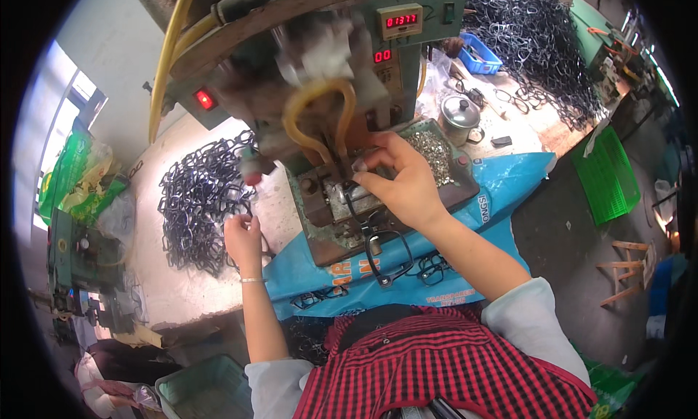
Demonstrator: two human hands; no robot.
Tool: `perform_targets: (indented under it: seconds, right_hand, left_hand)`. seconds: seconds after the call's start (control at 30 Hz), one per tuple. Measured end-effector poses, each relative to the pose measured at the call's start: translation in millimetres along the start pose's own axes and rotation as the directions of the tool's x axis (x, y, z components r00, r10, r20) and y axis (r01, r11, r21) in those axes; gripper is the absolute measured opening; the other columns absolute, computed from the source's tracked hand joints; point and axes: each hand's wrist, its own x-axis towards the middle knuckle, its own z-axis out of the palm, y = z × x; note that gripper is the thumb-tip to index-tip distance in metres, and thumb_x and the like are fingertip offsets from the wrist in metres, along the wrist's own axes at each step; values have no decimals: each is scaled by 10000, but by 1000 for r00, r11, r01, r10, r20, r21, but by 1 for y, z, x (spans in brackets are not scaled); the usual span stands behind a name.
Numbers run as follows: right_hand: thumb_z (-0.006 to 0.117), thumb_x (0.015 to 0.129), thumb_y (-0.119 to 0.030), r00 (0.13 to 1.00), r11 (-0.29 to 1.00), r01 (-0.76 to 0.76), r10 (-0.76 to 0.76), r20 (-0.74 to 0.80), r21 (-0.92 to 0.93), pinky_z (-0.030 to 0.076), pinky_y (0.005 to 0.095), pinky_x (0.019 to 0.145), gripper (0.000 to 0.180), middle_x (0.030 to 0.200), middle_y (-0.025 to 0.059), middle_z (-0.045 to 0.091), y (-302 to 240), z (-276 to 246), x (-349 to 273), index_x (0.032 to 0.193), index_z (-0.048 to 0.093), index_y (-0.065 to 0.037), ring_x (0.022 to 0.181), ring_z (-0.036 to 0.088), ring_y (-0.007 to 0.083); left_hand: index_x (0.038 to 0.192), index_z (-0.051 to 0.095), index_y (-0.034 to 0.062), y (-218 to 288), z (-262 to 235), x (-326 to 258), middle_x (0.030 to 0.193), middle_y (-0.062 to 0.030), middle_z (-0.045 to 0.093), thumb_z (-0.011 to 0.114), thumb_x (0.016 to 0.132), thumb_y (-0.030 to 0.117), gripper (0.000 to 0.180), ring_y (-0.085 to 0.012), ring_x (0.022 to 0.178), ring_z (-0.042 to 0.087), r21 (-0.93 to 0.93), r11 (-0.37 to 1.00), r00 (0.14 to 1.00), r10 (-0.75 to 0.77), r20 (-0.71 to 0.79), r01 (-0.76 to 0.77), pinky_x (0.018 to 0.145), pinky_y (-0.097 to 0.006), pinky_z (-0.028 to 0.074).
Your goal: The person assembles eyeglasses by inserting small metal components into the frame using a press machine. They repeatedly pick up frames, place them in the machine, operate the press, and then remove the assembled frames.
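Eyeglass frame (370,249) (black) below right hand's fingers (385,157)

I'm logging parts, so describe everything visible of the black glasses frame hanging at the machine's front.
The glasses frame is black and looks like plastic. A slender strip, apparently a temple, runs up to the machine bed, its upper end close to the right hand; finger contact is unclear. The rim part hangs tilted past the bed's front edge, over the blue sheet. Whether lenses are fitted cannot be told.
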Motion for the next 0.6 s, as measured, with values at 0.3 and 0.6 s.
perform_targets:
  seconds: [0.3,0.6]
  right_hand:
    - [676,796,19,988,944,-157,151,44,291,490,288,827,498,1026,85,659,-19,17,-12,1257,487,11,939,620,123]
    - [721,736,-95,962,383,91,-272,-18,-919,480,436,935,170,1078,159,637,67,-78,-22,900,693,-60,1156,571,353]
  left_hand:
    - [1041,541,8,95,-91,-41,946,-102,627,561,960,39,89,-211,820,650,-931,320,977,-58,-203,-174,768,-329,578]
    - [824,593,62,180,-95,-63,1013,-96,666,752,610,35,268,-253,859,672,-243,231,296,914,-278,-942,699,-351,602]
